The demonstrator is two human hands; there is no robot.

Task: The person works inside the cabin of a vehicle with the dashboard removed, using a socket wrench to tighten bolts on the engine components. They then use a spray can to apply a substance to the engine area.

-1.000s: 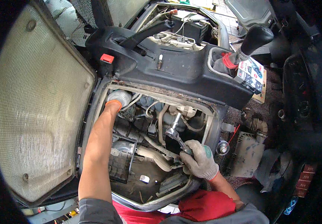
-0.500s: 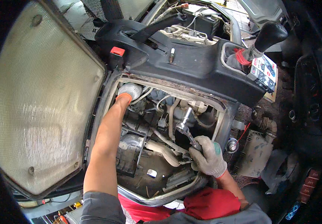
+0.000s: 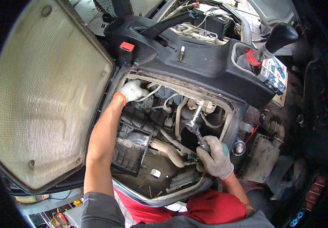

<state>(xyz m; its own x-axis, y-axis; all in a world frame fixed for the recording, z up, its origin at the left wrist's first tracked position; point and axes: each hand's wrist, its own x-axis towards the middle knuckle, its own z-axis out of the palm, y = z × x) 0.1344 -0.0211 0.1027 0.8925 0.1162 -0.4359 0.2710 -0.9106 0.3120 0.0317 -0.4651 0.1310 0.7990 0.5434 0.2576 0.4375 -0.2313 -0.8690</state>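
Note:
My right hand, in a grey knit glove, is closed round the handle of a ratchet wrench. The wrench's shiny socket end points up and away over the open engine bay, below a pale connector. At the bay's far left corner is my left hand, in a white glove with an orange cuff, beside a pale hose. Its fingers look curled, with the tips partly hidden; what they hold, if anything, does not show.
A black console borders the far side, with a spark plug lying on it. The raised padded cover stands at left. To the right are a gear lever, a small box, a spray can and an air-filter housing.
My left hand has come up slightly out of the corner, showing more of its fingers. The right hand keeps its grip on the ratchet wrench. The whole view has shifted a little.

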